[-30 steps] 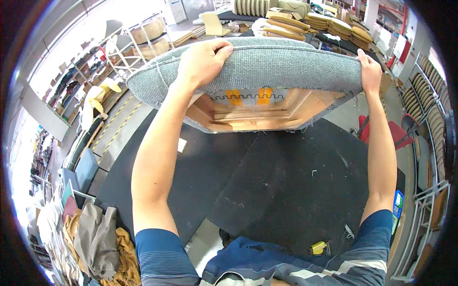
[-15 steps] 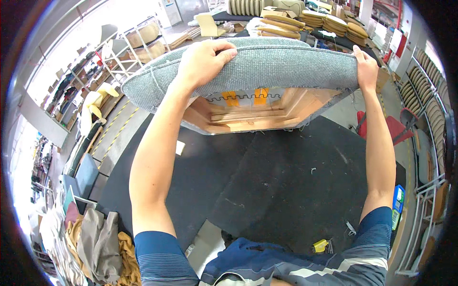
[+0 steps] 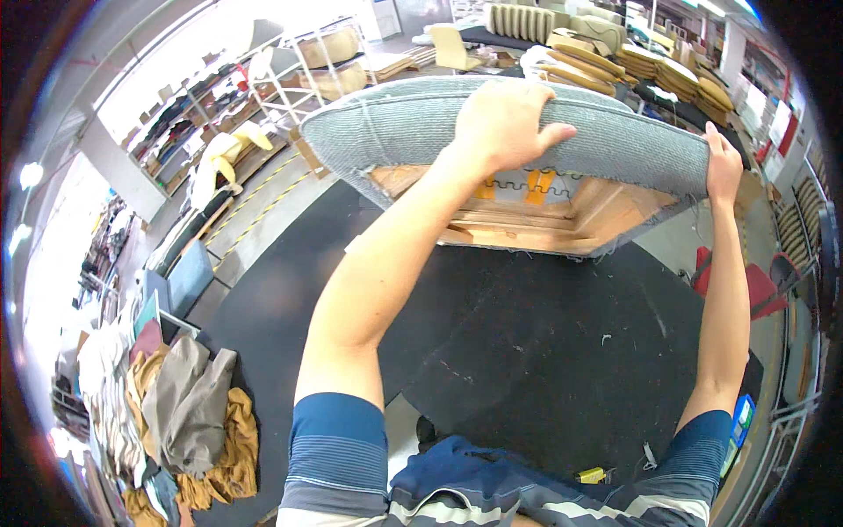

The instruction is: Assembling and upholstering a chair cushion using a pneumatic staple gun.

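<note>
A grey-green fabric upholstered chair seat (image 3: 606, 132) stands tilted up on its edge on the black tabletop. Its open underside faces me, showing a bare wooden frame (image 3: 518, 230), wavy metal springs and orange straps. My left hand (image 3: 505, 127) lies over the middle of the upper padded edge. Its fingers curl over the far side, partly hidden, and the thumb sticks out to the right. At the right upper corner, my right hand (image 3: 724, 167) grips the seat, with its fingers closed around the edge.
Black round-edged table (image 3: 527, 351) below. Near its front edge lie a yellow tool (image 3: 593, 475) and a small pale piece (image 3: 650, 455); a blue box (image 3: 743, 420) sits right. Fabric pile (image 3: 189, 413) at left, red chair (image 3: 760, 285) at right, stacked cushions (image 3: 672, 75) behind.
My left hand has slid rightward along the seat's upper edge, from its left part to the middle. The whole view has shifted, so the seat appears farther right. The right hand keeps its corner.
</note>
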Motion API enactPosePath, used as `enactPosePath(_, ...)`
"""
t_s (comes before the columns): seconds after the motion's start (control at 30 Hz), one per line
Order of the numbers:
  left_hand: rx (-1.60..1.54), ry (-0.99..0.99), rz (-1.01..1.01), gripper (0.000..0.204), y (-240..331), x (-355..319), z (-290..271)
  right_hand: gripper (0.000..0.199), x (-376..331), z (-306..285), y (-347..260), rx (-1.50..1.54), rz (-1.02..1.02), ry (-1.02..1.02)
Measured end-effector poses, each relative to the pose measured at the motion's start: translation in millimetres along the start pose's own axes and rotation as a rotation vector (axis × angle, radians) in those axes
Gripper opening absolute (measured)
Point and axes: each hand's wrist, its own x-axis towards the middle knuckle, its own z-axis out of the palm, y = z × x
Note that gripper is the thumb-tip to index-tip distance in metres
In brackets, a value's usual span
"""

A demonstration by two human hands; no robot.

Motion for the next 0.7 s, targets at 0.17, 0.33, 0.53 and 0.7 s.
enactPosePath(0.17,0.111,0.089,0.040,0.053,-16,-23,-7,0.049,-4,3,7,0.063,0.028,-0.002)
enactPosePath(0.33,0.182,0.077,-0.114,0.049,-89,-75,-54,0.049,-1,-5,12,0.043,-0.011,-0.004)
enactPosePath(0.53,-0.009,-0.003,-0.268,0.039,-168,-115,-118,0.049,-5,-1,3,0.027,-0.027,0.029)
enactPosePath(0.7,-0.281,-0.159,-0.613,0.032,-173,-104,-129,0.049,-6,-7,5,0.032,-0.012,0.008)
